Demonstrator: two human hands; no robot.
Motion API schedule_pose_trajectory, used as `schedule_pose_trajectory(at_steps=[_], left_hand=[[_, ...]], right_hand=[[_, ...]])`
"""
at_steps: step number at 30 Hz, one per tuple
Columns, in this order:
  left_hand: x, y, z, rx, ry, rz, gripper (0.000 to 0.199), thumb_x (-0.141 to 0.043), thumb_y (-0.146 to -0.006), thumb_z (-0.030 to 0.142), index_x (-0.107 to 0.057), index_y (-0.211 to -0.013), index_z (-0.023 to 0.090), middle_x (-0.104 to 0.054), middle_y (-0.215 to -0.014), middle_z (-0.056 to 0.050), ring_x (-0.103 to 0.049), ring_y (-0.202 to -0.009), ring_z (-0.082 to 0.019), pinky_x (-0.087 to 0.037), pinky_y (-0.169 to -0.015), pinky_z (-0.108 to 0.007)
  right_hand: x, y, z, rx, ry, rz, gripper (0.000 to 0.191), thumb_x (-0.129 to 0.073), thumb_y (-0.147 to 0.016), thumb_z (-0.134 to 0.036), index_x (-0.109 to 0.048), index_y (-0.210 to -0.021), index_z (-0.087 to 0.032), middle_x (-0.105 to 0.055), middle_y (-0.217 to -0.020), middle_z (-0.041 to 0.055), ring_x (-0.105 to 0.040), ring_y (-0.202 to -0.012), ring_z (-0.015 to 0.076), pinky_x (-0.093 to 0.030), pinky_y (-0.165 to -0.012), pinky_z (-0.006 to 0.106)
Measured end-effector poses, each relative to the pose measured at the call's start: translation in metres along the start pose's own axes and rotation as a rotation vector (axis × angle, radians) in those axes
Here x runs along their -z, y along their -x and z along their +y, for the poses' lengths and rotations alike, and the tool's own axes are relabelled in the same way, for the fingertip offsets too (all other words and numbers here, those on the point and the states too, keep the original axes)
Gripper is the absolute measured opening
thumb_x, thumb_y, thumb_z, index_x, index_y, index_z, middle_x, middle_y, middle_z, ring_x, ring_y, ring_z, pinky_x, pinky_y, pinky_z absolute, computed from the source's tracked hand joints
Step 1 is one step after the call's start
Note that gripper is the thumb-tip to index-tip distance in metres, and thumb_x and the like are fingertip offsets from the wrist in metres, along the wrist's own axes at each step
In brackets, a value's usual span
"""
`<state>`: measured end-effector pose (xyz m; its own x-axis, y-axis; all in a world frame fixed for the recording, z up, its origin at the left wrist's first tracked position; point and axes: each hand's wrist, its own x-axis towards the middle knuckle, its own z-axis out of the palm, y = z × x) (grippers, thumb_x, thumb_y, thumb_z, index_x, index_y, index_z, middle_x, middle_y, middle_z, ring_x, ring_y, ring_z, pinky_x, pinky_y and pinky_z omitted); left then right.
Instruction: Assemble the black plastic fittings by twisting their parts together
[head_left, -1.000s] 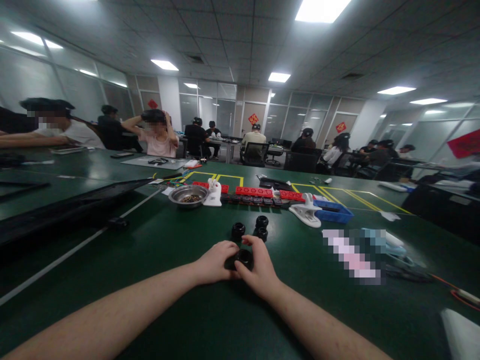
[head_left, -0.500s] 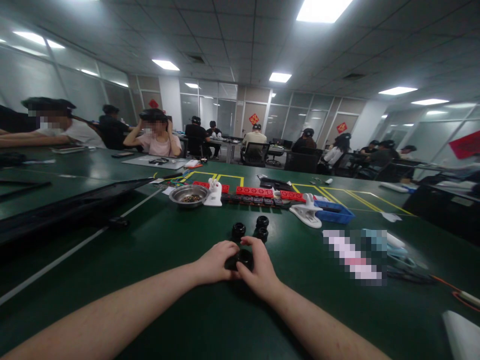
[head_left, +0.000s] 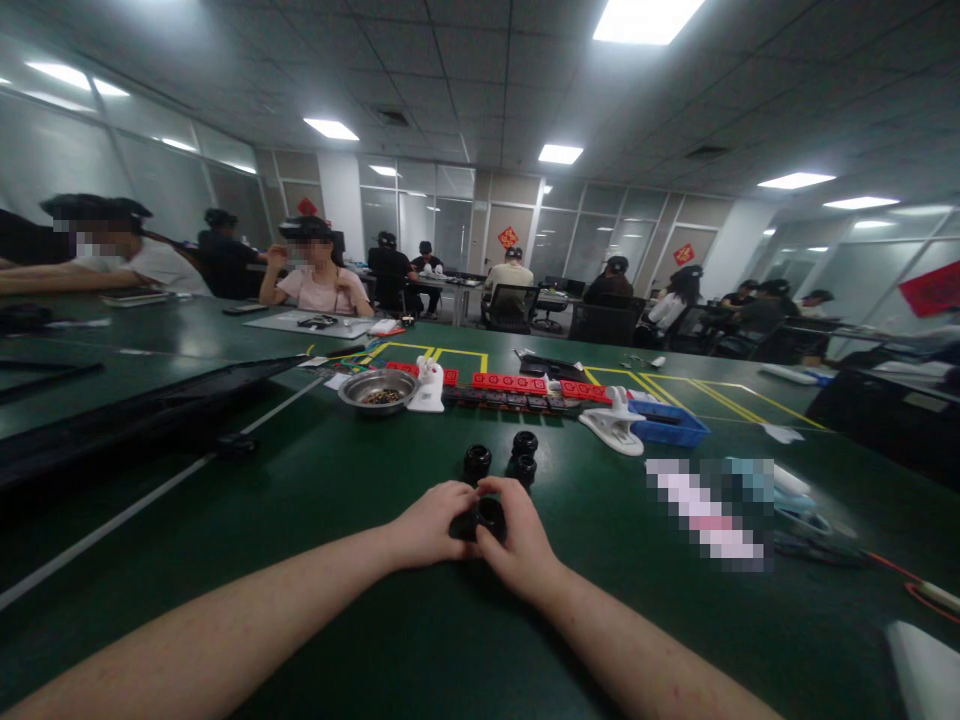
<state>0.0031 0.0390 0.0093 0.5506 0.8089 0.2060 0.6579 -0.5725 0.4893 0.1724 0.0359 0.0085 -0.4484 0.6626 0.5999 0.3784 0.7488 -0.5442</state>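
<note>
Both hands meet over the green table, fingers curled around a black, round, hollow-topped part [head_left: 491,514]. From the left, my left hand [head_left: 429,522] grips it with thumb and fingers closed in. My right hand [head_left: 523,540] holds the opposite side, thumb in front and index finger bent over the top. The fingers cover much of the part, so its exact kind does not show. Just beyond my fingertips stand three similar black round parts: a left one [head_left: 477,460], a far one [head_left: 525,442] and a nearer right one [head_left: 524,468].
Farther back are a metal bowl [head_left: 379,392] of small pieces, two white clamps [head_left: 616,428], red blocks [head_left: 510,384] in a row and a blue tray [head_left: 679,428]. A long black panel [head_left: 150,415] lies left. Across the table sits a person [head_left: 319,285].
My right index finger has moved slightly left and down over the black part, which has turned or shifted a little. The person across the table has lowered their arms from their head.
</note>
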Motion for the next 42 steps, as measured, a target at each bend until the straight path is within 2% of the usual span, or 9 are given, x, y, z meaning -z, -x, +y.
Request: schedule_pose_trajectory(at_steps=[6, 9, 14, 20, 24, 30, 34, 37, 42], left_hand=[[-0.0006, -0.0004, -0.0005, 0.007, -0.010, 0.011, 0.042, -0.065, -0.064, 0.032, -0.054, -0.102, 0.017, -0.053, -0.105, -0.008, -0.048, -0.099, -0.024, -0.038, -0.088, -0.036], [0.0006, -0.0002, 0.0008, 0.006, 0.001, -0.001, 0.047, -0.065, -0.064, 0.033, -0.052, -0.107, 0.018, -0.052, -0.108, -0.007, -0.046, -0.101, -0.024, -0.037, -0.090, -0.037], [0.0000, 0.0000, -0.0003, 0.012, -0.002, -0.005, 0.048, -0.065, -0.063, 0.030, -0.051, -0.108, 0.018, -0.051, -0.110, -0.007, -0.046, -0.102, -0.025, -0.036, -0.090, -0.037], [0.0001, 0.0002, 0.0008, 0.027, 0.021, 0.010, 0.043, -0.065, -0.064, 0.037, -0.054, -0.101, 0.019, -0.053, -0.105, -0.006, -0.047, -0.099, -0.025, -0.039, -0.086, -0.037], [0.0010, 0.0001, 0.0018, 0.034, 0.020, 0.011, 0.044, -0.064, -0.064, 0.037, -0.053, -0.103, 0.019, -0.054, -0.104, -0.006, -0.048, -0.097, -0.024, -0.039, -0.085, -0.037], [0.0008, -0.0002, 0.0012, 0.007, 0.000, 0.008, 0.047, -0.065, -0.063, 0.033, -0.052, -0.106, 0.017, -0.052, -0.109, -0.008, -0.047, -0.101, -0.024, -0.036, -0.089, -0.036], [0.0005, -0.0009, 0.0015, 0.015, -0.010, 0.007, 0.041, -0.066, -0.063, 0.036, -0.054, -0.098, 0.018, -0.053, -0.104, -0.006, -0.048, -0.097, -0.024, -0.039, -0.085, -0.036], [0.0006, -0.0008, 0.0023, 0.021, -0.001, 0.009, 0.038, -0.066, -0.063, 0.036, -0.055, -0.096, 0.019, -0.055, -0.101, -0.005, -0.050, -0.094, -0.024, -0.040, -0.083, -0.035], [0.0020, 0.0005, 0.0034, 0.020, 0.008, 0.004, 0.045, -0.065, -0.064, 0.034, -0.052, -0.105, 0.019, -0.053, -0.108, -0.007, -0.048, -0.099, -0.024, -0.038, -0.087, -0.036]], right_hand=[[0.0014, -0.0021, -0.0037, -0.029, 0.103, 0.052, 0.038, -0.058, -0.066, -0.019, -0.045, -0.102, -0.017, -0.051, -0.094, 0.0080, -0.048, -0.089, 0.0228, -0.041, -0.080, 0.041], [0.0010, -0.0018, -0.0026, -0.025, 0.077, 0.026, 0.036, -0.054, -0.067, -0.015, -0.044, -0.102, -0.018, -0.052, -0.091, 0.0065, -0.049, -0.086, 0.0214, -0.042, -0.079, 0.040], [0.0016, 0.0008, -0.0027, 0.041, 0.012, 0.011, 0.048, -0.048, -0.062, -0.008, -0.040, -0.108, -0.018, -0.049, -0.101, 0.0079, -0.047, -0.095, 0.0213, -0.040, -0.085, 0.039], [-0.0011, -0.0007, -0.0007, -0.023, 0.101, 0.130, 0.042, -0.055, -0.067, -0.019, -0.042, -0.107, -0.017, -0.050, -0.095, 0.0084, -0.049, -0.090, 0.0230, -0.041, -0.081, 0.041], [-0.0013, -0.0014, -0.0009, -0.030, 0.114, 0.097, 0.035, -0.054, -0.068, -0.019, -0.044, -0.102, -0.018, -0.051, -0.088, 0.0062, -0.049, -0.085, 0.0216, -0.042, -0.077, 0.039], [0.0013, 0.0006, -0.0042, 0.053, 0.088, 0.067, 0.041, -0.048, -0.066, -0.011, -0.042, -0.105, -0.018, -0.051, -0.096, 0.0081, -0.048, -0.091, 0.0220, -0.040, -0.081, 0.040], [0.0008, 0.0000, -0.0024, -0.004, 0.134, 0.135, 0.039, -0.055, -0.066, -0.021, -0.043, -0.104, -0.017, -0.051, -0.094, 0.0081, -0.048, -0.089, 0.0233, -0.041, -0.079, 0.041], [-0.0003, -0.0016, -0.0002, -0.048, 0.150, 0.118, 0.040, -0.060, -0.066, -0.026, -0.045, -0.102, -0.018, -0.051, -0.087, 0.0062, -0.049, -0.083, 0.0227, -0.042, -0.075, 0.040], [0.0003, -0.0017, -0.0021, 0.007, 0.072, 0.059, 0.036, -0.051, -0.067, -0.013, -0.043, -0.102, -0.018, -0.051, -0.092, 0.0066, -0.048, -0.089, 0.0211, -0.041, -0.080, 0.038]])
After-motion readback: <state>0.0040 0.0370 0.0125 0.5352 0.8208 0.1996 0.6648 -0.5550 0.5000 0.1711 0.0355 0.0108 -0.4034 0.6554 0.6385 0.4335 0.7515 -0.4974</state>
